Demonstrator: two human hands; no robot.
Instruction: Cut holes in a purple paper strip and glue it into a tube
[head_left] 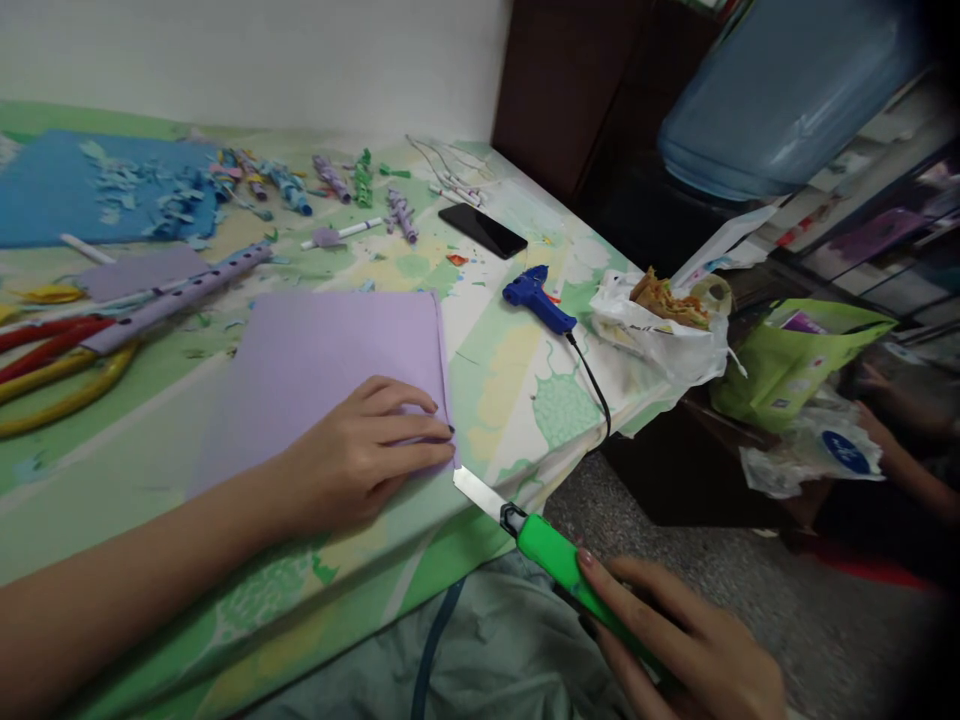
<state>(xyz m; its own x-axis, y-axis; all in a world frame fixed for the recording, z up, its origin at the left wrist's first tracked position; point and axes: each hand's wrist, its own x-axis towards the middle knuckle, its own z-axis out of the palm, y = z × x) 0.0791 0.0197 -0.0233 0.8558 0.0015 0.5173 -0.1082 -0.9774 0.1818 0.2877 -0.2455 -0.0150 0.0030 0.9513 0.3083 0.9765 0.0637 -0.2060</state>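
A purple sheet [330, 345] lies on the table, its right edge folded over into a narrow strip. My left hand [375, 445] rests flat on it near the lower right corner, fingers stretched out with their tips on the folded edge. In my right hand [675, 630] is a green utility knife [559, 560], its blade extended. The blade tip touches or nearly touches the fold's lower end, just below my left fingertips.
Further right are a blue glue gun [540, 300] with its cord, a black phone [484, 230] and a bag of food [660, 320]. Scissors [60, 360], a dotted purple tube [187, 290] and a blue sheet [45, 190] with paper scraps lie left. Someone's arm [915, 460] shows far right.
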